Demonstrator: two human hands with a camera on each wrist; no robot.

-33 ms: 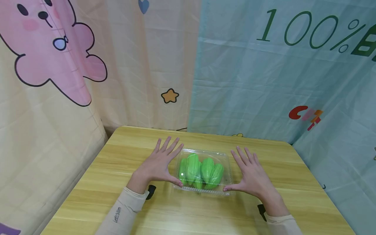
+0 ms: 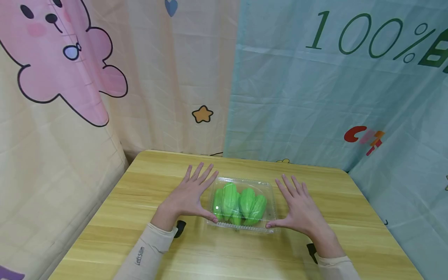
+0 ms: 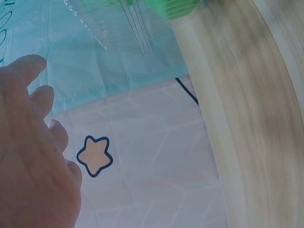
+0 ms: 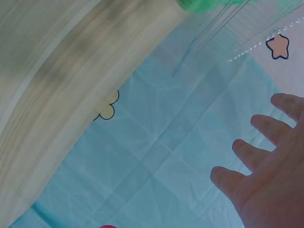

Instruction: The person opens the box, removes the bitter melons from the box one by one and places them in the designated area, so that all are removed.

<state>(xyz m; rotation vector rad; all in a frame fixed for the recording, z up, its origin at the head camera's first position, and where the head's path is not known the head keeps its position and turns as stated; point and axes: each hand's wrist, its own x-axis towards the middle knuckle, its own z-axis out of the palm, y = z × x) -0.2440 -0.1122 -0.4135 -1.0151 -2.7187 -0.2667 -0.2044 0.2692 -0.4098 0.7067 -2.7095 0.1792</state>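
A transparent plastic box [image 2: 245, 228] stands mid-table with its lid over several green, ridged, fruit-like pieces [image 2: 230, 198]. To its left, my left hand [image 2: 189, 196] has its fingers spread, the thumb tip overlapping the box's near left corner. My right hand [image 2: 302, 210] mirrors it on the other side, fingers straight and apart, thumb tip at the near right corner. Neither hand grips anything. In the left wrist view, the box [image 3: 90, 28] shows at the top, beyond the left hand [image 3: 38, 152]. The right wrist view has the box [image 4: 218, 38] above the right hand [image 4: 273, 166].
The wooden table [image 2: 224, 256] has rounded far corners. Behind it hangs a printed curtain [image 2: 297, 97], cream on the left and blue on the right, close to the far edge. Black straps [image 2: 180, 229] show under both wrists.
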